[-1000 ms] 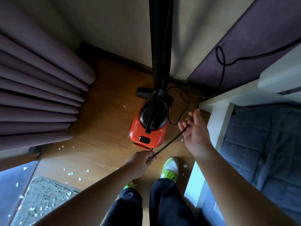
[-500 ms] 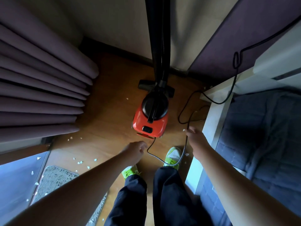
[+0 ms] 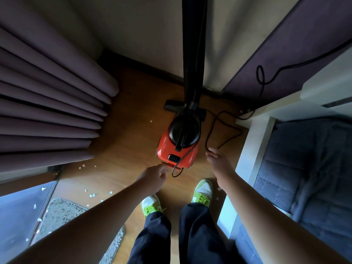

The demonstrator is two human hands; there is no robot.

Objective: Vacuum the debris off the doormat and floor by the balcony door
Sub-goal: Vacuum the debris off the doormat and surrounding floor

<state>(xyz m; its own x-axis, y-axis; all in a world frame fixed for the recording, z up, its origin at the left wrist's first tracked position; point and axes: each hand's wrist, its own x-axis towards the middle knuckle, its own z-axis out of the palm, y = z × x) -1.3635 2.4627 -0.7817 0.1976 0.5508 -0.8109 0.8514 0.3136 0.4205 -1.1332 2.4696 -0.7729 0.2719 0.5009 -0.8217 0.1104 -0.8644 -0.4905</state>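
Vacuum stands on floor by far wall, cord loose

Vacuum (image 3: 179,143): red body, black dome, on the wooden floor (image 3: 122,149) centre-far. Long axis runs near to far; switch end faces the person, floor nozzle (image 3: 172,105) at the far end, against the skirting of the far wall. Black wand (image 3: 193,44) rises from the nozzle end up out of the top of view.

Cord (image 3: 215,128): comes out at the near end in a small loop, crosses the body, then lies in loose bends on the floor to the right and climbs the purple panel far right.

Left hand (image 3: 154,177): fingers curled, tips just at the near edge of the vacuum beside the cord loop; whether it pinches the cord, cannot tell. Right hand (image 3: 219,162): fingers spread, released, just near a cord bend, holding nothing.

Edges: curtain (image 3: 47,103) folds crowd the left; white bed frame (image 3: 245,155) and blue quilt close the right. Open floor is a narrow strip between them. Doormat (image 3: 62,216) near left, by the glass door, white debris (image 3: 92,195) scattered on it and on the floor beside it.

Change: a second ago both hands held the cord taut between them; half a second ago it sagged in a loop between them; now the right hand is off it.
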